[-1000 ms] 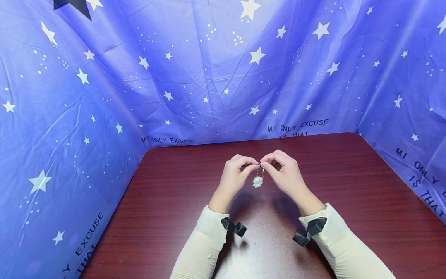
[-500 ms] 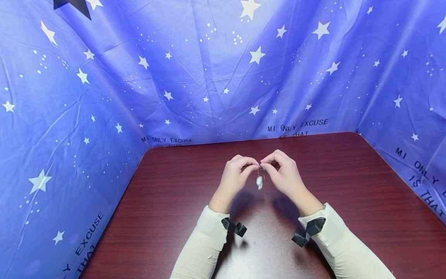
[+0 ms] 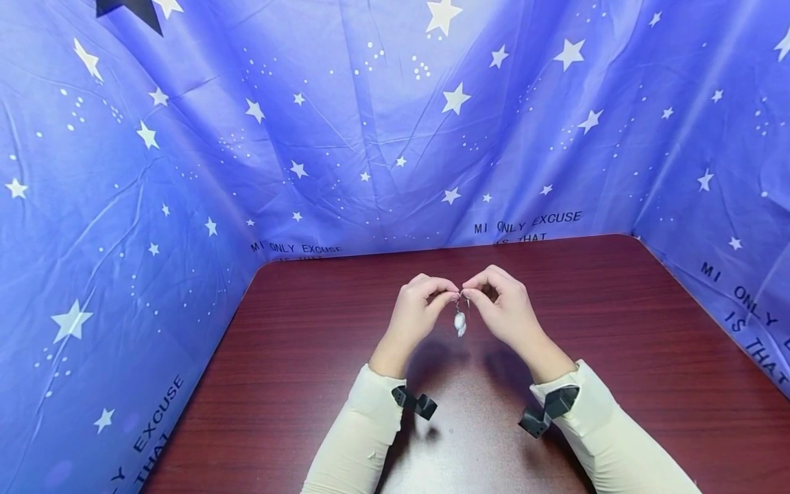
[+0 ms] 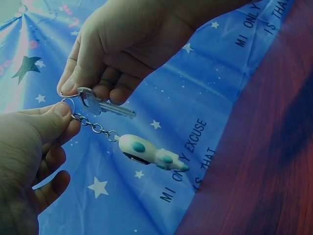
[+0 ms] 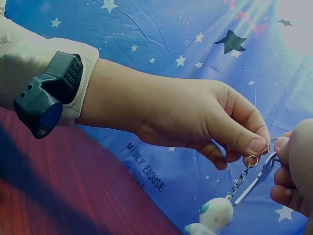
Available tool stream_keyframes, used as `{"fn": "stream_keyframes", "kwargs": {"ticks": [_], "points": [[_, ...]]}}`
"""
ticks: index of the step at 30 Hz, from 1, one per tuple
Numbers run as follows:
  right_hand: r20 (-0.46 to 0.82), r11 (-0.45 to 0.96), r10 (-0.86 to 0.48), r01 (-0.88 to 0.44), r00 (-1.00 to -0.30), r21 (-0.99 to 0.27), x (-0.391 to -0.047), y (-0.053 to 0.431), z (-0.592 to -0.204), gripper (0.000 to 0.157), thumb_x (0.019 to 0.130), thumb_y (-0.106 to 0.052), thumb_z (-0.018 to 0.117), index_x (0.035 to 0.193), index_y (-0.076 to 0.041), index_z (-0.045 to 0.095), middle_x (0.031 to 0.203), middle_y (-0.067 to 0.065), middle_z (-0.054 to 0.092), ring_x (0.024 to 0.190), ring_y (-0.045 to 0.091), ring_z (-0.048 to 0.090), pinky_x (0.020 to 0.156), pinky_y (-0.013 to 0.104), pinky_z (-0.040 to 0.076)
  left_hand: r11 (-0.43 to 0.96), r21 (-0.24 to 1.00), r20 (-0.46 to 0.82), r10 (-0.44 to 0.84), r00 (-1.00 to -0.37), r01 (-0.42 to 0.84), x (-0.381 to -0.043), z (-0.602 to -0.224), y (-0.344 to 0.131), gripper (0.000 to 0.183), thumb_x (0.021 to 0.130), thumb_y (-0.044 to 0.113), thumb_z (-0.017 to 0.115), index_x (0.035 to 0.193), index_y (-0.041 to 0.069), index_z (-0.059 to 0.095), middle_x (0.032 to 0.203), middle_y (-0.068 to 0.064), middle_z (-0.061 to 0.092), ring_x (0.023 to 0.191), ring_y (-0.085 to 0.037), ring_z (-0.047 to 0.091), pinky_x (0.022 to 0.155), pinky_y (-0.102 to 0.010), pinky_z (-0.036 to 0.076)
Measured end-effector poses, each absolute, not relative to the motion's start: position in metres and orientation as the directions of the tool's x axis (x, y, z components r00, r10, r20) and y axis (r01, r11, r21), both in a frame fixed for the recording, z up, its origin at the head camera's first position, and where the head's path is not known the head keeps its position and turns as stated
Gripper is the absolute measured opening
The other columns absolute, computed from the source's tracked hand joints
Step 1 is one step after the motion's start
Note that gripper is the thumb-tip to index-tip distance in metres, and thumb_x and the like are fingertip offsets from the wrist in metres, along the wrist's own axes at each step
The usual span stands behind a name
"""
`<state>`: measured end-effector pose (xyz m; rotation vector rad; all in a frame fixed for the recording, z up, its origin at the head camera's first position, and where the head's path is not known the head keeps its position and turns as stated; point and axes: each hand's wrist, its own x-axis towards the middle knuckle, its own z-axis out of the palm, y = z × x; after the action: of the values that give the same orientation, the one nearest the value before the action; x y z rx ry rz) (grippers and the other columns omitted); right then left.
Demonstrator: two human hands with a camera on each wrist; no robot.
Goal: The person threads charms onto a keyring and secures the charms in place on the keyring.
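Observation:
Both hands meet over the table, fingertips close together on one small metal key ring (image 4: 73, 104). My left hand (image 3: 415, 309) pinches the ring between thumb and forefinger, its other fingers loosely bent. From the opposite side my right hand (image 3: 505, 302) pinches the ring beside the head of a silver key (image 4: 108, 106). The key hangs on the wire near the right fingertips. A short chain (image 4: 98, 128) runs down from the ring by the left thumb to a small white figure (image 4: 139, 149) with teal spots, which dangles in the air. The fingertips partly hide the ring.
A dark red wood-grain table (image 3: 308, 329) lies under the hands. Blue cloth (image 3: 370, 137) printed with white stars and lettering encloses its back and sides. Each cuff carries a black wrist camera (image 5: 46, 95).
The white figure has turned on its chain, from a wider face to a narrow side, and hangs a little further right. The key beside it also shifted slightly. Both hands stay almost in place.

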<state>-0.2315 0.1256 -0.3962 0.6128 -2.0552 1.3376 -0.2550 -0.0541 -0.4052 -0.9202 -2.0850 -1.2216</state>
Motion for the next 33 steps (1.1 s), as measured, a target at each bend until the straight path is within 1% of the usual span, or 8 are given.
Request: {"fn": "stream_keyframes", "kwargs": {"ticks": [4, 10, 12, 16, 19, 23, 27, 33], "points": [[0.705, 0.396, -0.06, -0.665, -0.707, -0.633, -0.231, 0.126, -0.396, 0.015, 0.081, 0.01, 0.075, 0.085, -0.004, 0.069, 0.08, 0.001, 0.064, 0.063, 0.007, 0.053, 0.055, 0.016, 0.043, 0.356, 0.513, 0.735, 0.288, -0.614, 0.781, -0.255, -0.405, -0.054, 0.004, 0.086, 0.01, 0.078, 0.09, 0.008, 0.076, 0.079, 0.001, 0.071, 0.075, -0.01, 0.054, 0.064, -0.025, 0.049], [0.731, 0.41, -0.078, -0.69, -0.678, -0.596, -0.233, 0.126, -0.399, 0.018, 0.081, 0.011, 0.075, 0.086, -0.006, 0.07, 0.08, -0.001, 0.063, 0.065, 0.008, 0.055, 0.057, 0.015, 0.044, 0.358, 0.521, 0.726, 0.291, -0.623, 0.775, -0.255, -0.405, -0.055, 0.006, 0.088, 0.013, 0.076, 0.09, 0.007, 0.076, 0.078, 0.0, 0.069, 0.074, -0.01, 0.054, 0.064, -0.022, 0.048], [0.734, 0.405, -0.075, -0.693, -0.675, -0.596, -0.233, 0.125, -0.399, 0.018, 0.08, 0.012, 0.075, 0.086, -0.005, 0.069, 0.08, 0.0, 0.063, 0.065, 0.007, 0.054, 0.057, 0.015, 0.043, 0.356, 0.528, 0.723, 0.288, -0.628, 0.771, -0.254, -0.404, -0.055, 0.006, 0.088, 0.013, 0.076, 0.089, 0.007, 0.076, 0.078, 0.0, 0.069, 0.074, -0.009, 0.053, 0.064, -0.025, 0.05], [0.724, 0.407, -0.048, -0.676, -0.688, -0.615, -0.224, 0.12, -0.389, 0.016, 0.078, 0.016, 0.073, 0.084, 0.002, 0.066, 0.078, 0.009, 0.063, 0.062, 0.011, 0.052, 0.055, 0.016, 0.042, 0.351, 0.539, 0.72, 0.281, -0.635, 0.766, -0.254, -0.403, -0.055, 0.005, 0.087, 0.012, 0.077, 0.089, 0.008, 0.076, 0.076, 0.001, 0.068, 0.073, -0.009, 0.053, 0.062, -0.035, 0.052], [0.715, 0.411, -0.038, -0.663, -0.698, -0.626, -0.224, 0.12, -0.389, 0.017, 0.077, 0.017, 0.073, 0.083, 0.003, 0.066, 0.077, 0.01, 0.063, 0.062, 0.013, 0.053, 0.054, 0.016, 0.042, 0.356, 0.537, 0.721, 0.279, -0.635, 0.765, -0.254, -0.403, -0.054, 0.005, 0.087, 0.013, 0.077, 0.089, 0.008, 0.076, 0.076, 0.001, 0.069, 0.073, -0.009, 0.053, 0.063, -0.03, 0.05], [0.711, 0.393, -0.046, -0.667, -0.701, -0.633, -0.232, 0.125, -0.399, 0.021, 0.078, 0.014, 0.075, 0.084, -0.005, 0.068, 0.079, 0.003, 0.063, 0.063, 0.009, 0.055, 0.055, 0.016, 0.043, 0.367, 0.527, 0.728, 0.272, -0.63, 0.767, -0.254, -0.403, -0.054, 0.005, 0.086, 0.013, 0.078, 0.089, 0.009, 0.076, 0.075, 0.002, 0.069, 0.072, -0.01, 0.052, 0.063, -0.022, 0.045], [0.713, 0.38, -0.056, -0.675, -0.699, -0.632, -0.232, 0.127, -0.399, 0.021, 0.08, 0.012, 0.075, 0.085, -0.008, 0.069, 0.079, 0.002, 0.062, 0.063, 0.007, 0.054, 0.055, 0.016, 0.043, 0.371, 0.528, 0.733, 0.253, -0.631, 0.763, -0.254, -0.404, -0.054, 0.006, 0.086, 0.013, 0.078, 0.088, 0.008, 0.076, 0.075, 0.001, 0.069, 0.071, -0.011, 0.052, 0.062, -0.025, 0.047], [0.716, 0.404, -0.079, -0.679, -0.693, -0.613, -0.231, 0.127, -0.397, 0.016, 0.081, 0.01, 0.075, 0.086, -0.005, 0.069, 0.079, 0.001, 0.062, 0.063, 0.007, 0.053, 0.055, 0.016, 0.043, 0.361, 0.533, 0.738, 0.244, -0.629, 0.765, -0.254, -0.404, -0.054, 0.006, 0.086, 0.012, 0.078, 0.088, 0.008, 0.075, 0.075, 0.0, 0.07, 0.072, -0.011, 0.053, 0.061, -0.035, 0.052]]}}
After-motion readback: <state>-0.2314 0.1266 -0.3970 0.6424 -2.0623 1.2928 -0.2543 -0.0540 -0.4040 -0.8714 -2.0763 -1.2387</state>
